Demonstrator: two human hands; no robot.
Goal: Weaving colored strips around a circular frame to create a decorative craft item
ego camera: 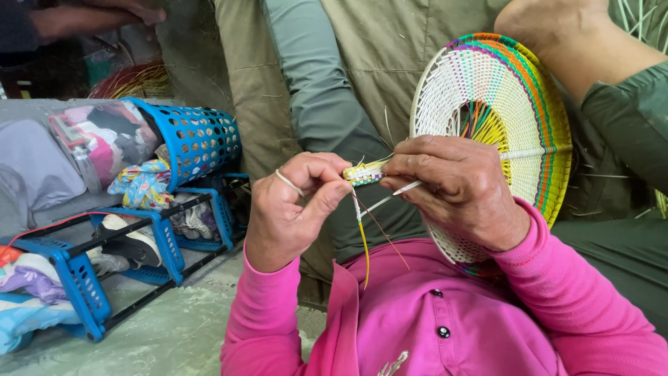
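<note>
Against the pink shirt front, the 2 hands meet at a small woven strip end (364,174), a short bundle of white, yellow and purple strands. The left hand (289,209) is curled nearly closed, thumb and forefinger pinching the near end of that bundle, and a pale band (288,182) wraps its forefinger. The right hand (456,191) is also mostly closed, its fingertips gripping the far end of the bundle and a thin white strand (407,187) that pokes out beneath. Loose yellow and reddish strands (364,244) hang down from the pinch, probably left free so they can be worked in.

The round woven disc (515,97), white with green, orange, yellow and purple rings near its rim, stands on edge behind the right hand, propped between the wrist and another person's leg (598,56); that seems to keep it steady while both hands stay on the strip.

To the left, a blue plastic basket (198,139) lies tipped on its side with patterned cloth (142,184) spilling from its mouth. Beneath it, a blue shoe rack (76,271) holds 1 dark-and-white shoe (132,244), paler shoes (195,221) and folded fabrics (28,275). A clear bag of clothes (97,139) rests beside the basket.
</note>
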